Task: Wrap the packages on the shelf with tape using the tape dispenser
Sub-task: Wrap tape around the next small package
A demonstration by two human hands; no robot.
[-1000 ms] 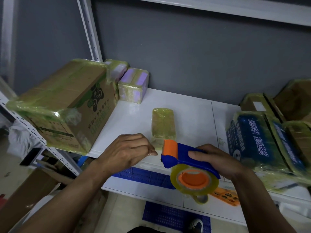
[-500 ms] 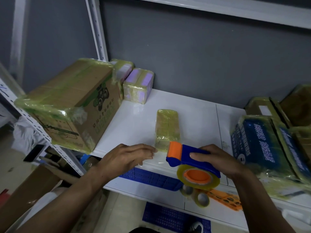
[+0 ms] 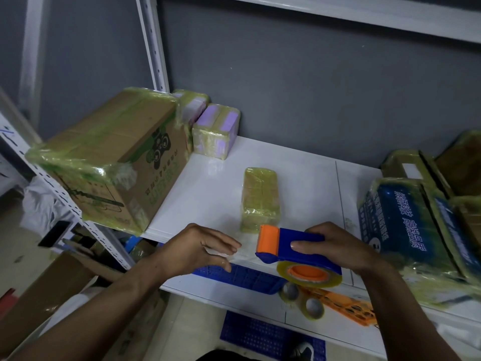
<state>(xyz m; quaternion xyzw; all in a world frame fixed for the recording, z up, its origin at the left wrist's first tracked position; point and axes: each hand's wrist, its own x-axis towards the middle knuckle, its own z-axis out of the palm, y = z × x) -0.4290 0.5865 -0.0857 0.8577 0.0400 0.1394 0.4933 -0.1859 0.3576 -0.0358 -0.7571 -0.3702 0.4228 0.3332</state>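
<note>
A small package (image 3: pixel 260 199) wrapped in yellowish tape lies in the middle of the white shelf (image 3: pixel 307 183). Just in front of it my right hand (image 3: pixel 341 248) grips a blue and orange tape dispenser (image 3: pixel 291 239), with its yellowish tape roll (image 3: pixel 309 277) hanging below the shelf's front edge. My left hand (image 3: pixel 200 248) hovers left of the dispenser at the shelf edge, fingers fairly straight and pointing at the cutter. A pale sliver of tape (image 3: pixel 217 252) shows between its fingers and thumb; I cannot tell whether it is held.
A large taped cardboard box (image 3: pixel 112 157) fills the shelf's left end, with purple wrapped packs (image 3: pixel 216 131) behind it. Blue-printed wrapped packages (image 3: pixel 398 220) and brown boxes crowd the right. Below lie a blue basket (image 3: pixel 242 278), spare tape rolls (image 3: pixel 302 300) and an orange dispenser (image 3: pixel 343 306).
My left hand went from a closed pinch near the dispenser to straighter fingers and drew away to the left. The dispenser stayed in my right hand, tilted a little flatter.
</note>
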